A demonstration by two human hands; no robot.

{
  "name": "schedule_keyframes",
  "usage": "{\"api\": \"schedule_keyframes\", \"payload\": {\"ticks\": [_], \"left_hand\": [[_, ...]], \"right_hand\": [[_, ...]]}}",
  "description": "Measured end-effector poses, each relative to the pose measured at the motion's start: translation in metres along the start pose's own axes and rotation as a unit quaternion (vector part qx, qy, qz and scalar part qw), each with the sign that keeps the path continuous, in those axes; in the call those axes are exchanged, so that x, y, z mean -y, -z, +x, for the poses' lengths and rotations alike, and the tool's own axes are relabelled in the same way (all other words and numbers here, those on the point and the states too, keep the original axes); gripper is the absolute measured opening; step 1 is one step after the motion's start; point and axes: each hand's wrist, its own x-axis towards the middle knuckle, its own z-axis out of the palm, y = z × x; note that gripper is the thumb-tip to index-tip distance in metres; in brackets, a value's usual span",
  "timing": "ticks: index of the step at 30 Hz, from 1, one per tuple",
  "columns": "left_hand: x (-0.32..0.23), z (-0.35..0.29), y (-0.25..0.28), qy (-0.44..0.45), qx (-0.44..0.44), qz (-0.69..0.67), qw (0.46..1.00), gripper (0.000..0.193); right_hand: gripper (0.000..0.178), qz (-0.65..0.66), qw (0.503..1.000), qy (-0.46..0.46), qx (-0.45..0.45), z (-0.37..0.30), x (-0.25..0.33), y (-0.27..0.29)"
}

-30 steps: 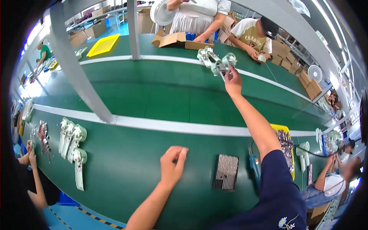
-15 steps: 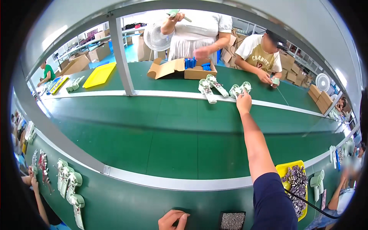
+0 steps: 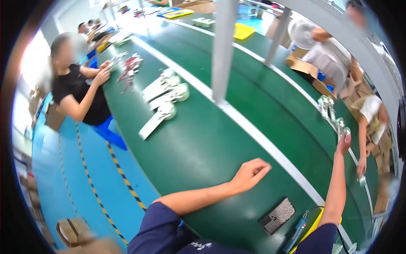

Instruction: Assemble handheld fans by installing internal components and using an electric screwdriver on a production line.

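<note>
Meeting the pale green housings [image 3: 332, 113] at three o'clock in your view, your right hand [image 3: 344, 142] had its fingers drawn in at the nearest of them, over beside the far rail [image 3: 296, 86]; from the blurred fingertips I could not tell whether they had a firm hold or merely touched it. Your left hand [image 3: 251, 174], between four and five o'clock, hung half curled above the green bench [image 3: 194, 165], its thumb brought close to the fingertips and nothing visible in its grasp. Near five o'clock, a shallow black tray [image 3: 277, 216] lay tilted in your view, filled across much of its face with rows of small silvery pieces, dark slots showing along its lower part. Just beside it, a teal power screwdriver [image 3: 296, 235] lay next to a yellow tray [image 3: 314, 230], whose contents were mostly hidden by your right arm. Toward two o'clock, an opened cardboard box [image 3: 305, 69] with its flap spread held blue pieces [image 3: 321, 76], close to a co-worker in pale clothes. A second, flat yellow tray [image 3: 244, 31] lay near one o'clock on the far bench. At ten o'clock, more pale green housings [image 3: 157, 120] lay grouped on your own bench, handles pointing toward eight.
</note>
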Motion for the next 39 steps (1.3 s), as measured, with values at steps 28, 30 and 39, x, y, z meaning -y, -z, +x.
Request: {"api": "schedule_keyframes", "payload": {"ticks": [28, 30, 39], "left_hand": [[-0.032, -0.050, 0.328, -0.005, -0.068, 0.394, 0.916, 0.033], [-0.035, -0.060, 0.264, 0.012, -0.054, 0.373, 0.926, 0.033], [-0.061, -0.111, 0.081, 0.086, -0.024, 0.232, 0.969, 0.019]], "right_hand": [[0.024, -0.020, 0.992, -0.119, 0.039, -0.306, 0.100, 0.444], [0.024, -0.096, 0.991, -0.071, 0.053, -0.279, 0.066, 0.440], [0.032, -0.420, 0.881, -0.009, 0.219, -0.247, 0.025, 0.359]]}}
